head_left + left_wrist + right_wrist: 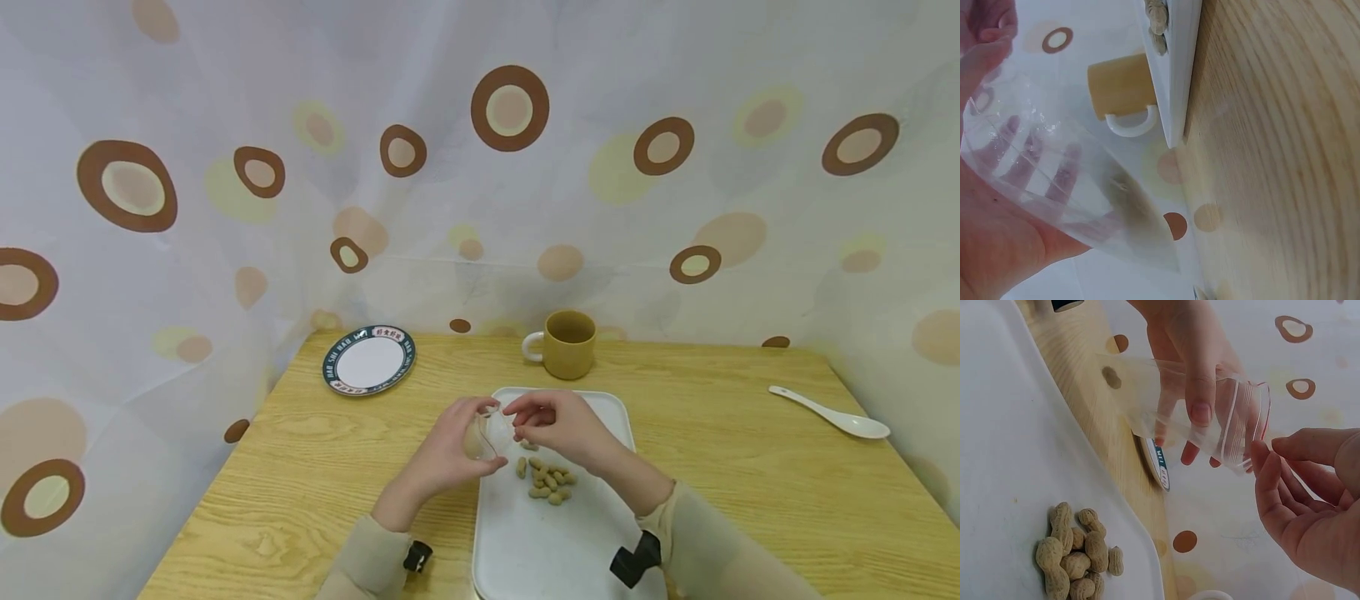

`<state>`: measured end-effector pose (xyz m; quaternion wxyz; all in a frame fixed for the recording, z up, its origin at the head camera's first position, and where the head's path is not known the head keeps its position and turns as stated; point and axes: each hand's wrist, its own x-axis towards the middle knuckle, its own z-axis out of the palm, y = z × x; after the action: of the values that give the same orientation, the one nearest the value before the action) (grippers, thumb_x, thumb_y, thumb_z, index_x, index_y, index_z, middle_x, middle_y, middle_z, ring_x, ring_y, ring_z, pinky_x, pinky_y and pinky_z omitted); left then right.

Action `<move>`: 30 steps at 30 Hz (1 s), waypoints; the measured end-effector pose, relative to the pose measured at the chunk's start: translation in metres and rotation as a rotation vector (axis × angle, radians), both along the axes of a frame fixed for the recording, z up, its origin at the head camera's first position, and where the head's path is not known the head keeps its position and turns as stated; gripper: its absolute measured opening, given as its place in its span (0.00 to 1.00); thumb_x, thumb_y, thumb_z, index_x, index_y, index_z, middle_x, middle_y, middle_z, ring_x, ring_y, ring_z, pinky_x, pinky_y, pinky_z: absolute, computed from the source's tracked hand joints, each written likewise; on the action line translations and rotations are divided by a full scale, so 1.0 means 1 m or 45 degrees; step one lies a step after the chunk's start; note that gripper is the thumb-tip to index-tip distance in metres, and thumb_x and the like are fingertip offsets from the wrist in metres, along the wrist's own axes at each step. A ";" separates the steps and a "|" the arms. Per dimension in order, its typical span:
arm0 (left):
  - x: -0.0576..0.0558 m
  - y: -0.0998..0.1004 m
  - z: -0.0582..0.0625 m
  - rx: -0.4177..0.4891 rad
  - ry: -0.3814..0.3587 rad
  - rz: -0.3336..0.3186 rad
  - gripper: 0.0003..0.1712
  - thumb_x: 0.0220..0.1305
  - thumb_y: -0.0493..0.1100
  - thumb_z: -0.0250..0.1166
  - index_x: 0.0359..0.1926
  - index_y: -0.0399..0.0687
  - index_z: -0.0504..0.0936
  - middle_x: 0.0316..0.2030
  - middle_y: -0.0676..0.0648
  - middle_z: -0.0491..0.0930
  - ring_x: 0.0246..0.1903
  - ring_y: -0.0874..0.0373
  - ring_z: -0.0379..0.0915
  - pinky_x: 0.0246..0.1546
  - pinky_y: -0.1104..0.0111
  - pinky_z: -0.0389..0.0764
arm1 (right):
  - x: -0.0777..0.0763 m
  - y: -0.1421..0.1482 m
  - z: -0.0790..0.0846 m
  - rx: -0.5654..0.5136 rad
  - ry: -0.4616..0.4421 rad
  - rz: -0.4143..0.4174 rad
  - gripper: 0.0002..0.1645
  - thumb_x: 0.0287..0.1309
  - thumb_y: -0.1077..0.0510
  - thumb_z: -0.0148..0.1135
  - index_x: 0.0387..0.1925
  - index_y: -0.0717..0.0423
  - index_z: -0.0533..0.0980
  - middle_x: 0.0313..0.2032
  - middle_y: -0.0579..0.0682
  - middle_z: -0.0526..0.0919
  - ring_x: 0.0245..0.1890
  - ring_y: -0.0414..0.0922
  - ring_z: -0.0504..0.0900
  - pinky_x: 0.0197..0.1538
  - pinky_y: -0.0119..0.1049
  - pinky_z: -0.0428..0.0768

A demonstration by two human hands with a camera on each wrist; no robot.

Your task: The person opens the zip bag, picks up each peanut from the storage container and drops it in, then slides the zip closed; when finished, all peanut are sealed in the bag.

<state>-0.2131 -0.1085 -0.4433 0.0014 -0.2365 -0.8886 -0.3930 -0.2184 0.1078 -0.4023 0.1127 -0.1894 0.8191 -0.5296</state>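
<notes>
Wooden table (300, 467) | I'm seeing left hand (447, 447) gripping clear bag (1138, 394), long axis pointing mouth-first at right hand (566, 427) | right pinch: can't tell

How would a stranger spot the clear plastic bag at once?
Find the white rectangular tray on the yellowish wood-grain table. Near its far left corner, the person's left hand holds a clear plastic zip bag. Unlike the knobbly tan peanuts heaped on the tray, it is see-through, with a red line at its mouth.
</notes>
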 end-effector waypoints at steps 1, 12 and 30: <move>0.000 0.000 0.000 0.007 -0.001 0.001 0.40 0.51 0.48 0.76 0.65 0.53 0.69 0.58 0.47 0.73 0.59 0.51 0.68 0.63 0.50 0.71 | 0.000 0.001 0.000 0.008 0.004 -0.006 0.14 0.59 0.66 0.63 0.47 0.61 0.81 0.33 0.51 0.84 0.33 0.43 0.84 0.38 0.36 0.84; -0.001 -0.002 0.001 0.062 0.007 0.027 0.42 0.50 0.48 0.77 0.65 0.49 0.68 0.60 0.45 0.72 0.60 0.49 0.69 0.63 0.50 0.71 | -0.006 0.019 -0.010 0.096 0.005 -0.072 0.14 0.59 0.65 0.65 0.47 0.60 0.81 0.33 0.52 0.84 0.34 0.50 0.83 0.36 0.33 0.82; -0.005 -0.007 -0.003 0.070 0.024 0.031 0.43 0.50 0.46 0.77 0.65 0.48 0.67 0.61 0.46 0.73 0.61 0.48 0.70 0.64 0.49 0.71 | -0.007 0.040 -0.047 0.271 -0.058 -0.126 0.15 0.57 0.66 0.66 0.48 0.61 0.81 0.33 0.48 0.84 0.32 0.42 0.81 0.35 0.32 0.81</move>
<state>-0.2186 -0.1150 -0.4460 0.0210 -0.2293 -0.8802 -0.4150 -0.2256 0.1482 -0.4491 0.1244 -0.1238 0.8763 -0.4487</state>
